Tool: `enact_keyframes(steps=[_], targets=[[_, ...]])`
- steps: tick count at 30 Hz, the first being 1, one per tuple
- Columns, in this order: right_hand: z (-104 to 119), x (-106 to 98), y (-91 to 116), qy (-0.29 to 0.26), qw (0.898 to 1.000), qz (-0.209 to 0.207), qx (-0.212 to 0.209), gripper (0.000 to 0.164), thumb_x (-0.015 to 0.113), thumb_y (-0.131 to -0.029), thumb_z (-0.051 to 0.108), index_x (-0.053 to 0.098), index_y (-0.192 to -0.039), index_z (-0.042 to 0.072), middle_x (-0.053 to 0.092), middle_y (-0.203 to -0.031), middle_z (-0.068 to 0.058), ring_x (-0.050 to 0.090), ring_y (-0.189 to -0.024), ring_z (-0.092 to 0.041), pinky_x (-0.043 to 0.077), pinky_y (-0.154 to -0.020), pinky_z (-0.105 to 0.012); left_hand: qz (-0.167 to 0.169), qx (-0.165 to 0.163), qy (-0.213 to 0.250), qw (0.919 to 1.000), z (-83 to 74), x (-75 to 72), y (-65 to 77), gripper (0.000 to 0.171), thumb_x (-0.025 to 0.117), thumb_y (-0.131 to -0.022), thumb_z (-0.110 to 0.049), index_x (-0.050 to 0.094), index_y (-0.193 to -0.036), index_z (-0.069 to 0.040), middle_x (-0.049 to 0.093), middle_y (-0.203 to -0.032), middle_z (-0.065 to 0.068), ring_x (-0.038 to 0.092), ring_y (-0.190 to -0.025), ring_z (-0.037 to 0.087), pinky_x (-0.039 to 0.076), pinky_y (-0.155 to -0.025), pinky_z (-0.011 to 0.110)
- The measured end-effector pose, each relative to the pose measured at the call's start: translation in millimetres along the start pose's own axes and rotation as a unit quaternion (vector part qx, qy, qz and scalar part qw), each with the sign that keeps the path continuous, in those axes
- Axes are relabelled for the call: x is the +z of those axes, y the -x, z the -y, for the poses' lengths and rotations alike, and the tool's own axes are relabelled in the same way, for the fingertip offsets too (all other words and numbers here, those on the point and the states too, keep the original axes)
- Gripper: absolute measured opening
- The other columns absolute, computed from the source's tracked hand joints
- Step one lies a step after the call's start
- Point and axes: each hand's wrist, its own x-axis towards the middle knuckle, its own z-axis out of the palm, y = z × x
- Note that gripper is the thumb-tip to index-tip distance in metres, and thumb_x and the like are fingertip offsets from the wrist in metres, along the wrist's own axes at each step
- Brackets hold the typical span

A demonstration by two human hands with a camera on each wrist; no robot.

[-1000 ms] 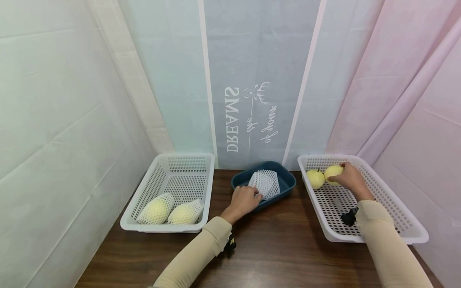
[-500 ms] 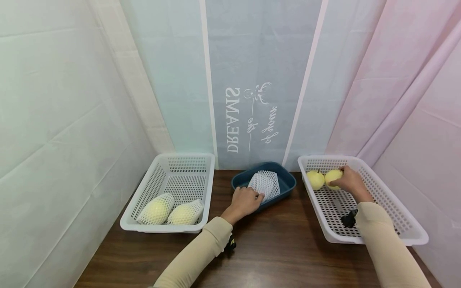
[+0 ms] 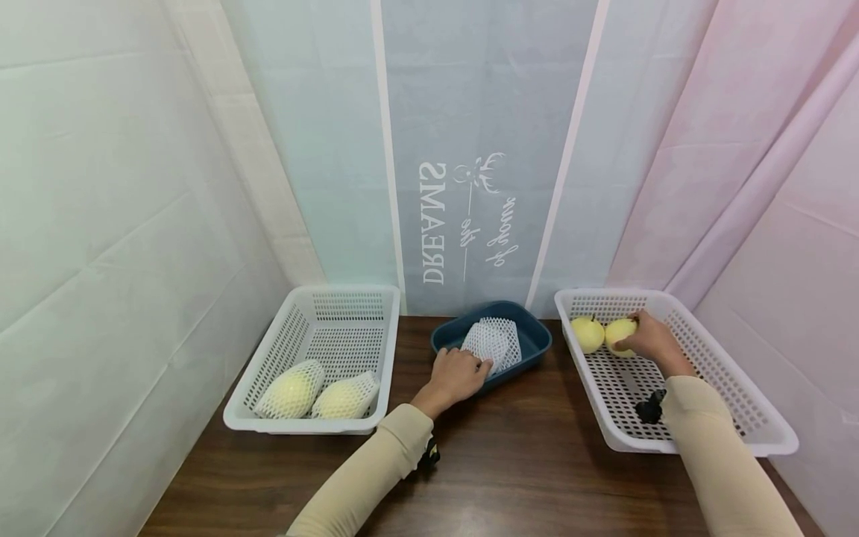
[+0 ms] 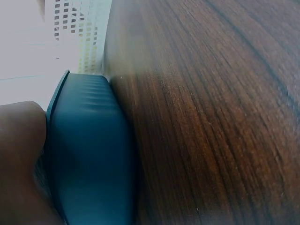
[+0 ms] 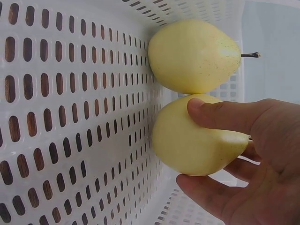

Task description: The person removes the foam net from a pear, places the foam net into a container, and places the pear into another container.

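Observation:
In the head view my right hand (image 3: 654,343) grips a pale yellow pear (image 5: 197,140) in the right white basket (image 3: 614,425). The right wrist view shows the thumb over its upper side and fingers beneath. A second pear (image 5: 194,56), stem showing, lies against it. My left hand (image 3: 458,375) reaches over the near rim of a small dark blue tray (image 3: 535,339), its curled fingers at the white foam net sleeves (image 3: 490,344). It seems to pinch one, though its fingertips are largely hidden. The left wrist view shows mostly the tray's outer wall (image 4: 89,145).
A white basket (image 3: 391,328) on the left holds two pears in foam nets (image 3: 291,391). Both baskets and the tray stand on a dark wooden table (image 3: 510,462). A grey printed curtain (image 3: 483,112) hangs close behind them.
My right hand and its pear have lowered slightly, and the neighbouring pear has shifted a little. The foam nets have shifted slightly by my left hand, which stays nearly in place.

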Motion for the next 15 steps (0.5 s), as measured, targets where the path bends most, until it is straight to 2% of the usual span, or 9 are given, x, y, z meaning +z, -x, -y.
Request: enact_keyframes(steps=[7, 15], targets=[[-1.3, 0.4, -0.3, 0.002, 1.0, 0.007, -0.003, 0.085, 0.084, -0.086, 0.017, 0.036, -0.143, -0.024, 0.052, -0.129, -0.047, 0.058, -0.107, -0.055, 0.052, -0.082, -0.057, -0.002, -0.002, 0.016, 0.9999, 1.1, 3.4, -1.7, 0.058, 0.044, -0.113, -0.045, 0.068, -0.065, -0.024, 0.068, -0.071, -0.004, 0.064, -0.078, 0.019, 0.042, -0.076, 0.037], [-1.4, 2.2, -2.2, 0.005, 1.0, 0.019, 0.008, 0.089, 0.084, -0.085, 0.017, 0.034, -0.146, -0.023, 0.05, -0.134, -0.048, 0.056, -0.111, -0.057, 0.051, -0.087, -0.061, -0.015, 0.0, 0.019, 0.9997, 1.8, 4.5, -2.7, 0.053, 0.047, -0.113, -0.042, 0.064, -0.066, -0.023, 0.062, -0.065, -0.006, 0.058, -0.069, 0.017, 0.038, -0.07, 0.034]])
